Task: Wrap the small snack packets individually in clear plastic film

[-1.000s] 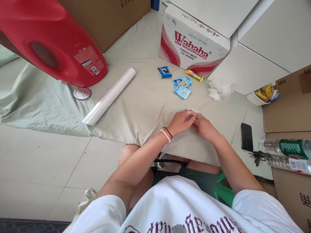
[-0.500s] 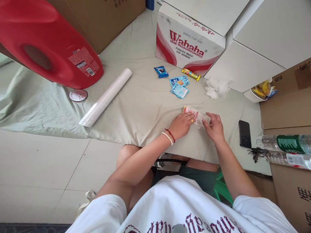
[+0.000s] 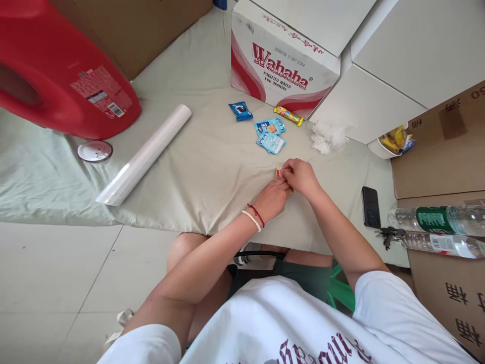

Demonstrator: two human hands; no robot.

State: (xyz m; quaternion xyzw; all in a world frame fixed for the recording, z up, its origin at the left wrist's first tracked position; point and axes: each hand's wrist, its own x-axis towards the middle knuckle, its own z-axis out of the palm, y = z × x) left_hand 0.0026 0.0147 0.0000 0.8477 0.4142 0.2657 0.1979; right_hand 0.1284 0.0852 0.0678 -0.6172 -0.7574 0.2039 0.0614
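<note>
The small packet sits between the two hands, near the front middle of the surface. Only a red and orange corner of it shows at the left of the fingers; the rest is hidden. The right hand lies over it from above and pinches it with bent fingers. The left hand, with a red string and a bead bracelet on the wrist, comes from below and grips the same packet, so the two hands touch each other.

The surface is low and covered with a pale green cloth. Just behind the hands lie light blue snack packets, a dark blue packet, a yellow bar and a tuft of white fluff. Behind these stands a Wahaha carton. To the left lie a white roll, a round white lid and a big red jug. To the right lie a black phone, keys and two plastic bottles. Cardboard boxes stand around, and the floor has pale tiles.
</note>
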